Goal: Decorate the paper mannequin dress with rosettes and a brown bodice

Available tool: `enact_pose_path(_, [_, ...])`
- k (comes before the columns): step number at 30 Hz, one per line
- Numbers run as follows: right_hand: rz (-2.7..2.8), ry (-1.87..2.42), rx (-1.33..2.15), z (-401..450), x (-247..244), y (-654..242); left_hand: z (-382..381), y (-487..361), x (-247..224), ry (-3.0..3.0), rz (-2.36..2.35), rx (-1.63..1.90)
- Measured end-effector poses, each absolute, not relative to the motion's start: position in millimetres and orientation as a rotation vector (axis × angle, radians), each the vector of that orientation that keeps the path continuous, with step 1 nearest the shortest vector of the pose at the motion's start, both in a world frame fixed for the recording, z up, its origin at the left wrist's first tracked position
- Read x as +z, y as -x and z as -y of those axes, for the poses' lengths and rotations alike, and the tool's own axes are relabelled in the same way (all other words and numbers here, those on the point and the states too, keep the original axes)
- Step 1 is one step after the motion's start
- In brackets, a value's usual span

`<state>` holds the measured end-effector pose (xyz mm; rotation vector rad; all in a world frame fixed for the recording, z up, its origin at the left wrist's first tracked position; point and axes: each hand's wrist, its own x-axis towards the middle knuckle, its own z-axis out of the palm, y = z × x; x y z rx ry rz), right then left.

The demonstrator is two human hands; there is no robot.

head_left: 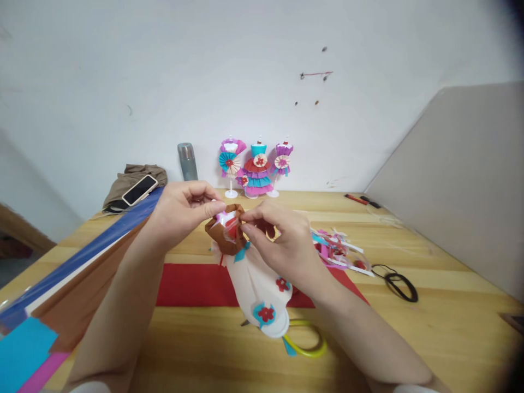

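Between my hands a small dress form lies tilted, its top pointing away from me. Brown crepe paper (219, 233) wraps its upper part, and white and red show inside the opening. Below hangs a white skirt (248, 273) with red flowers on blue backing, such as the lower flower (266, 313). My left hand (182, 215) is closed at the top left rim, thumb and finger pinching near the neck. My right hand (282, 234) pinches the brown paper's right edge. Yellow-handled scissors (317, 352) lie partly hidden under the skirt's base.
Red paper (192, 286) lies beneath the work. Colourful scraps (335, 248) and a black loop (403, 289) are at right. Several decorated dress forms (257, 172) and a flask (187, 162) stand by the wall. A phone (140, 190) and paper sheets (85, 295) are at left.
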<state>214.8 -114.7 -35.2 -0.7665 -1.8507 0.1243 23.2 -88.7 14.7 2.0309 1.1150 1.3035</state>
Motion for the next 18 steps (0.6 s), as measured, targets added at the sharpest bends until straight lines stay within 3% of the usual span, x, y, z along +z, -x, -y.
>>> enact_pose_path(18, [1.806,0.749,0.204,111.6,-37.9,-212.7,92.8,-23.7,11.5,-2.019,-1.068,1.393])
